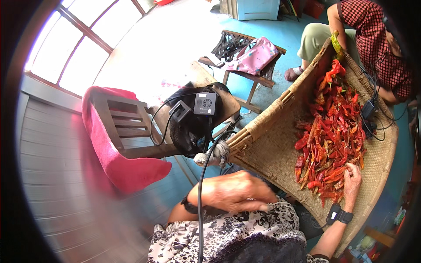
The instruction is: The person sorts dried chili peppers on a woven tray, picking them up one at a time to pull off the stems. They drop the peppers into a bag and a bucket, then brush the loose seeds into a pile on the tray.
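Note:
A heap of dried red chili peppers lies in a large woven basket on my right. My right hand, with a dark band at the wrist, is at the near right edge of the heap, its fingers curled and pinched on a chili pepper that they partly hide. Held above my lap, left of the basket, my left hand is slightly blurred; its fingers and thumb stretch to the right and nothing shows in them. A yellow-green pepper lies at the basket's far rim.
Another person sits beyond the basket, an arm at its far side. A small device with cables lies in the basket. Left of it stand a wooden chair with a pink towel, a black box, and a stool holding a pink bag.

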{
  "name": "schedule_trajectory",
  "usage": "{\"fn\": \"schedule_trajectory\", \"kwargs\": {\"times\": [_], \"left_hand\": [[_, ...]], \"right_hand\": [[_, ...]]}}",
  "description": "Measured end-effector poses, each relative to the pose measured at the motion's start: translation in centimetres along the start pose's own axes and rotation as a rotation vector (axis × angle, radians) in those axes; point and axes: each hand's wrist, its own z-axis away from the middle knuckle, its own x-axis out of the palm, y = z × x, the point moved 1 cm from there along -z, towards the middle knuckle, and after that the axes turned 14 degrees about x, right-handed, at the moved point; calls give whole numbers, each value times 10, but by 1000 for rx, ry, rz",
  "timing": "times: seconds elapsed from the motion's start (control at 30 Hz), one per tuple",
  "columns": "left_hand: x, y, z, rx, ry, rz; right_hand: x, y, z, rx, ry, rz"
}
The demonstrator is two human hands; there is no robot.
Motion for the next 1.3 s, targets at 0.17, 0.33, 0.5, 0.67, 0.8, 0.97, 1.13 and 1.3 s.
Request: {"fn": "schedule_trajectory", "kwargs": {"times": [0.17,0.33,0.5,0.67,0.8,0.97,1.13,1.3], "left_hand": [[-27,22,45,-4,58,140],[-42,24,96,604,263,429],[-66,48,89,424,1265,-165],[-133,23,87,-423,1229,-1663],[-198,8,88,-632,1314,-1528],[-329,-21,179,-887,934,-1911],[-340,-7,119,-563,1639,-831],[-343,23,156,-153,380,-2077]], "right_hand": [[0,6,-1,-44,41,-23],[5,7,-1,12,24,-70],[7,25,-3,30,49,-123],[9,32,-2,49,89,-221],[4,24,2,48,72,-198],[8,22,-1,64,17,-303],[6,37,10,94,111,-271],[11,37,5,87,75,-319]]}}
